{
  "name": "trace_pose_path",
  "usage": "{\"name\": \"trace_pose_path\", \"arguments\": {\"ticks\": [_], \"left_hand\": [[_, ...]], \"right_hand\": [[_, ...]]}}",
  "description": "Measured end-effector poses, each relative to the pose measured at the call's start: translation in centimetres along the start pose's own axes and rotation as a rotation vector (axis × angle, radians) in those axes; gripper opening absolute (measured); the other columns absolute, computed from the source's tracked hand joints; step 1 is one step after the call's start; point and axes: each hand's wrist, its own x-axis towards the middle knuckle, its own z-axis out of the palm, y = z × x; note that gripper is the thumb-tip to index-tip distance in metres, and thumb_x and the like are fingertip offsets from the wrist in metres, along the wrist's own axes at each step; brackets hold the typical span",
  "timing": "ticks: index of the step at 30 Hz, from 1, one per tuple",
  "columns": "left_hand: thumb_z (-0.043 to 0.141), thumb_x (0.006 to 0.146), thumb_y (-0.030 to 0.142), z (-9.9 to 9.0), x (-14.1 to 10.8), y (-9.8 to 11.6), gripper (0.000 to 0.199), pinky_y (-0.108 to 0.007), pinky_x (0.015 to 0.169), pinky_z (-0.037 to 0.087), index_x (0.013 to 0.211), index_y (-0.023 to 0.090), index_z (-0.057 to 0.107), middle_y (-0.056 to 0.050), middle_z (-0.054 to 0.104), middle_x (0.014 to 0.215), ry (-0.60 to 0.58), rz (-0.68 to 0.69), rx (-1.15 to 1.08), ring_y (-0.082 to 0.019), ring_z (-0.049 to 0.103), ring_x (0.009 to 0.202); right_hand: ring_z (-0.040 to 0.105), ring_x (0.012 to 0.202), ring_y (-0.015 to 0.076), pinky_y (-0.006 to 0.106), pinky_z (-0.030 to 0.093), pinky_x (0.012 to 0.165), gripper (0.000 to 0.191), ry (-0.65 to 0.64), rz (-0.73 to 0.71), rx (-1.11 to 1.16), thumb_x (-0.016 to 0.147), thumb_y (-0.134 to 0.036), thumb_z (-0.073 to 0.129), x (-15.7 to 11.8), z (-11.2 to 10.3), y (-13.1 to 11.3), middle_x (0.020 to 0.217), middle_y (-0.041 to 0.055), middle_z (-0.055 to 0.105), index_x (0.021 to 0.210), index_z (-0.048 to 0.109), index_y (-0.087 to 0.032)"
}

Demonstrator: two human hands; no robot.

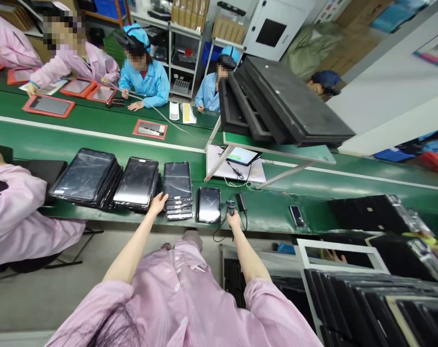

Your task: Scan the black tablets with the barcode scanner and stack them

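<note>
My right hand [234,220] is wrapped round the handle of a dark barcode scanner [231,206], whose cable hangs by the table edge. Just left of it, a single black tablet [209,205] lies flat on the green bench. My left hand [158,203] is open, its fingers stretched out in the gap between two piles. On its right is a stack of wrapped tablets [178,180], fanned so that several lower edges with white labels show. To its left stands a taller stack of black tablets [137,180]. Whether the fingertips touch either pile I cannot tell.
A larger tablet stack [85,173] stands farther left, near a co-worker's pink sleeve [16,202]. Black foam trays [287,101] top a metal stand [236,140] over the bench. A phone [296,216] and a black adapter [241,201] lie rightward. Racked black panels [370,308] fill the lower right.
</note>
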Motion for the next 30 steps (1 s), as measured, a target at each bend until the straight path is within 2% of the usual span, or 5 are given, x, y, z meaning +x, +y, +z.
{"name": "trace_pose_path", "arguments": {"ticks": [12,17,22,25,30], "left_hand": [[0.072,0.104,0.042,0.7,-0.7,-2.8,0.058,-0.043,0.131,0.052,0.157,0.019,0.07,-0.016,0.072,0.158,0.156,-0.027,0.032,-0.029,0.067,0.152],[0.085,0.091,0.045,0.4,-2.0,-2.2,0.067,-0.05,0.133,0.049,0.152,0.022,0.073,-0.015,0.077,0.152,0.161,-0.045,0.216,-0.04,0.068,0.15],[0.107,0.06,0.03,-0.1,-2.8,0.0,0.11,-0.052,0.124,0.056,0.161,0.022,0.064,-0.016,0.08,0.147,0.034,0.073,0.257,-0.047,0.071,0.144],[0.108,0.058,0.023,-0.2,-2.8,1.0,0.11,-0.051,0.119,0.058,0.159,0.017,0.065,-0.02,0.081,0.141,0.036,0.103,0.306,-0.048,0.075,0.135],[0.105,0.07,0.02,-0.6,-3.1,1.3,0.085,-0.043,0.115,0.06,0.148,0.019,0.072,-0.018,0.083,0.138,0.001,0.181,0.408,-0.041,0.078,0.131]], "right_hand": [[0.079,0.103,0.0385,0.052,0.062,0.097,0.027,-0.008,-0.035,-0.115,0.075,-0.022,0.08,8.9,0.4,1.4,0.082,0.0049,0.07,0.095,0.064,-0.028],[0.051,0.158,0.0466,0.067,0.041,0.131,0.039,0.069,-0.255,-0.074,0.099,-0.041,0.063,5.6,2.4,0.2,0.151,0.0219,0.067,0.137,0.063,-0.03],[0.037,0.172,0.039,0.063,0.033,0.141,0.091,-0.409,-0.689,0.088,0.098,-0.058,0.074,-0.2,9.6,-6.8,0.183,0.0173,0.039,0.175,0.035,-0.029],[0.027,0.176,0.0402,0.06,0.028,0.143,0.119,-0.596,-0.772,0.08,0.09,-0.055,0.088,-2.4,13.3,-10.9,0.188,0.0242,0.025,0.182,0.022,-0.017],[0.037,0.171,0.0403,0.059,0.031,0.142,0.113,-0.453,-0.734,0.089,0.093,-0.043,0.088,-3.8,15.7,-11.9,0.182,0.0278,0.038,0.182,0.025,-0.011]]}}
